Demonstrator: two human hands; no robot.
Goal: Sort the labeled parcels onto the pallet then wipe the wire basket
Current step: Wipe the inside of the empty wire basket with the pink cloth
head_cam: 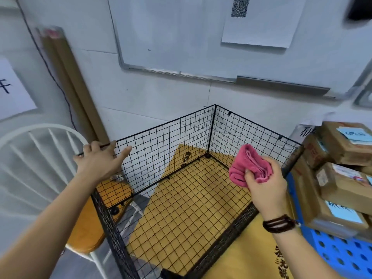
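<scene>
The basket sits on the floor in the corner by the wall, open at the top. The parcels I can see are all stacked with their labels up on the blue pallet just to its right, so I'd call the sorting done and the wipe about to start. Through the mesh floor you only get the yellow sheet lying under it.

The right hand grips a bunched-up pink cloth above the basket's right side, not touching the wire yet. The left hand is spread fairly flat at the top rim of the left corner; can't quite tell if it's pressing on it or just reaching.

My two cents on the wipe: plant that left hand firmly on the rim, because a light mesh thing like this probably slides or flexes once you push on it. Run the cloth along the wires panel by panel, rims first and floor last, and refold it when it gets grubby. Watch for snags on the corner clips.
</scene>
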